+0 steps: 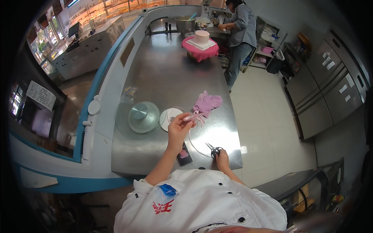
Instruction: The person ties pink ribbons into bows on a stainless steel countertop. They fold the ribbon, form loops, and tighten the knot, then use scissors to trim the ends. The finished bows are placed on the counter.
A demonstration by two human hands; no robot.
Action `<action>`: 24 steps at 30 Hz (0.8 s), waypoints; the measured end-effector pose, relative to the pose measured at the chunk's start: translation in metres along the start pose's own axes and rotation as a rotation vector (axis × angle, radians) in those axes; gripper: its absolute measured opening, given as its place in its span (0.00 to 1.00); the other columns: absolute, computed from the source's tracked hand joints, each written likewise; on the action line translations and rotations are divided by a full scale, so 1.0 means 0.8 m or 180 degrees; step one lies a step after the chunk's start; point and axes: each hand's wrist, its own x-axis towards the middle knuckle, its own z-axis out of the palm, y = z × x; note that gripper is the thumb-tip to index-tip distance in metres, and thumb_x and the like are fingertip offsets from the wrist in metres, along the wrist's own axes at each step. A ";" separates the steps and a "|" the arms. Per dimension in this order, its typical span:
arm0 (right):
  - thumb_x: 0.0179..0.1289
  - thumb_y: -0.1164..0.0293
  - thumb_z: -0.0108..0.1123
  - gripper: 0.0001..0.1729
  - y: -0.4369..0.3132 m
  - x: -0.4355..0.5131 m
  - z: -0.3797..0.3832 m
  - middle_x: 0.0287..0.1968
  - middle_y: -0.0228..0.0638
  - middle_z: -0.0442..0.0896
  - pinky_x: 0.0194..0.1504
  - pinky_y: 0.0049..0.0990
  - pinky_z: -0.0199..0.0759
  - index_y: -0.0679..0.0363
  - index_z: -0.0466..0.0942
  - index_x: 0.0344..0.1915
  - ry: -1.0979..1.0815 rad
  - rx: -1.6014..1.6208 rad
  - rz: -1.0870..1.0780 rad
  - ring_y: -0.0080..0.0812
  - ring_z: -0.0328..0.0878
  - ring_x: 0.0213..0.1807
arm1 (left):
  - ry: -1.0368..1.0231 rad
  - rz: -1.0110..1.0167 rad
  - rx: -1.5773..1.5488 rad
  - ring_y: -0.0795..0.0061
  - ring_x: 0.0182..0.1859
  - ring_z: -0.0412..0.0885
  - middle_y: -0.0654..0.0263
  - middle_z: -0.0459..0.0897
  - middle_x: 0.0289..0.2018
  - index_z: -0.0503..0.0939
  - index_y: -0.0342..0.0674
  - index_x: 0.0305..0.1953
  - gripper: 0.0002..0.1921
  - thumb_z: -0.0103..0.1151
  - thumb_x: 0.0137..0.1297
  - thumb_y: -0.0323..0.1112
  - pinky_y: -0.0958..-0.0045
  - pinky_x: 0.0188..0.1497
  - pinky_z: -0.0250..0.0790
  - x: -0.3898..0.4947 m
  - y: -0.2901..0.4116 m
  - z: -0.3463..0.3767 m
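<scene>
My left hand (181, 125) pinches a pale pink ribbon bow (195, 117) above the steel table, its loops and tails sticking out to the right. My right hand (223, 160), near the table's front right corner, has its fingers at the handles of black-handled scissors (215, 151). The blades point up and left, slightly apart. A thin ribbon strand (194, 147) curves across the tabletop towards the scissors. Partly behind my left hand lies a white ribbon spool (166, 119). Under my left wrist is a smartphone (184, 157), partly covered by my arm. A crumpled pink-purple cloth (207, 102) lies just beyond the bow.
A glass cake turntable (144, 118) stands on the left of the steel table (172, 78). Farther back, a pale cake (202, 37) rests on a pink-draped stand (201, 51). A co-worker (243, 32) works at the far counter. Steel refrigerators (326, 87) line the right.
</scene>
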 end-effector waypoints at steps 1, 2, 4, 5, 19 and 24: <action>0.53 0.77 0.57 0.12 0.001 -0.002 0.001 0.38 0.50 0.74 0.42 0.41 0.68 0.68 0.70 0.39 0.0035 -0.0014 -0.0021 0.50 0.73 0.41 | -0.0018 0.0104 -0.0018 0.75 0.39 0.79 0.60 0.79 0.37 0.71 0.32 0.49 0.15 0.53 0.59 0.19 0.76 0.45 0.72 0.001 0.007 0.004; 0.51 0.77 0.59 0.12 0.002 0.000 0.005 0.36 0.50 0.74 0.41 0.40 0.69 0.68 0.71 0.36 0.0139 0.0003 -0.0055 0.51 0.73 0.38 | -0.0024 0.0195 -0.0035 0.75 0.39 0.79 0.60 0.79 0.38 0.71 0.31 0.49 0.15 0.53 0.60 0.19 0.77 0.46 0.72 0.002 0.014 0.008; 0.51 0.78 0.59 0.12 0.005 -0.001 0.007 0.37 0.50 0.74 0.40 0.40 0.69 0.68 0.71 0.37 0.0158 0.0041 -0.0156 0.51 0.73 0.39 | -0.0041 0.0308 -0.0053 0.77 0.40 0.79 0.61 0.79 0.38 0.72 0.30 0.47 0.13 0.53 0.60 0.20 0.78 0.46 0.73 0.003 0.028 0.015; 0.52 0.78 0.58 0.12 0.006 -0.001 0.009 0.37 0.50 0.74 0.41 0.40 0.69 0.69 0.71 0.38 0.0175 0.0061 -0.0106 0.52 0.73 0.39 | -0.0095 0.0397 0.0031 0.77 0.40 0.80 0.62 0.79 0.37 0.73 0.30 0.45 0.11 0.53 0.60 0.20 0.78 0.46 0.73 0.004 0.035 0.017; 0.53 0.78 0.57 0.14 0.013 -0.001 0.019 0.40 0.48 0.73 0.42 0.39 0.69 0.66 0.70 0.42 0.0133 0.0084 -0.0387 0.51 0.73 0.40 | -0.0103 0.0464 -0.0050 0.78 0.35 0.80 0.62 0.82 0.32 0.77 0.30 0.43 0.09 0.55 0.61 0.25 0.80 0.40 0.72 0.003 0.074 0.035; 0.54 0.77 0.57 0.14 0.018 -0.003 0.026 0.41 0.46 0.73 0.39 0.39 0.71 0.65 0.70 0.42 0.0112 0.0077 -0.0497 0.50 0.75 0.37 | -0.0038 0.0391 -0.0114 0.79 0.34 0.80 0.62 0.82 0.31 0.78 0.30 0.41 0.08 0.55 0.61 0.26 0.81 0.39 0.71 0.005 0.075 0.034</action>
